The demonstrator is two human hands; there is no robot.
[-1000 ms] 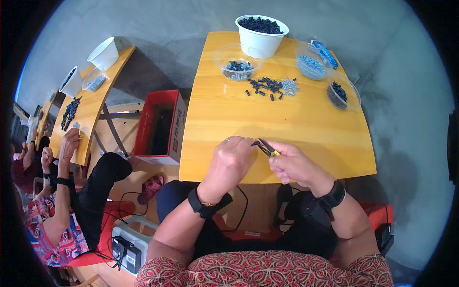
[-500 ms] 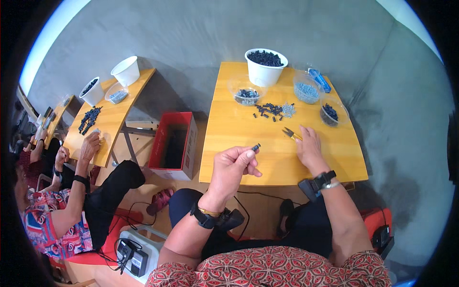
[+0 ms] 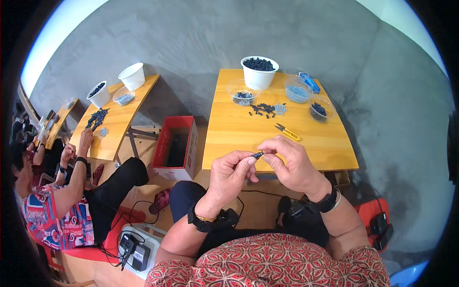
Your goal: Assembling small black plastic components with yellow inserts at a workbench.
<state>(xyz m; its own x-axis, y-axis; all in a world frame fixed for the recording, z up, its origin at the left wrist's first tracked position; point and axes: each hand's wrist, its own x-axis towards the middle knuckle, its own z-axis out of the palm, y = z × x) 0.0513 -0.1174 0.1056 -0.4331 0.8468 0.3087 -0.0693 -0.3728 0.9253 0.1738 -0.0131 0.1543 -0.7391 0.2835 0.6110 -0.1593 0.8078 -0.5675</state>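
Between thumb and fingers, my left hand [image 3: 228, 173] pinches a small black plastic part [image 3: 258, 155] just off the table's near edge. My right hand [image 3: 294, 167] meets it there, thumb and forefinger closed at the part's right end. What the right fingertips hold beyond that is too small to see. Beyond the hands lie yellow-handled snips [image 3: 288, 132] on the wooden table [image 3: 229, 138]. Farther back are a loose pile of black parts [image 3: 262, 109] and a small heap of silver metal pieces [image 3: 280, 109].
A white bucket [image 3: 259, 78] of black parts stands at the back. Around the piles are clear tubs: one mixed [image 3: 243, 97], one of silver pieces [image 3: 297, 92], one of black parts [image 3: 319, 111]. A red-and-white carton [image 3: 176, 149] sits left; another person [image 3: 62, 210] works beyond it.
My right hand has left the spot beside the snips and come nearer and leftward to the black part in my left hand. The view has shifted slightly.
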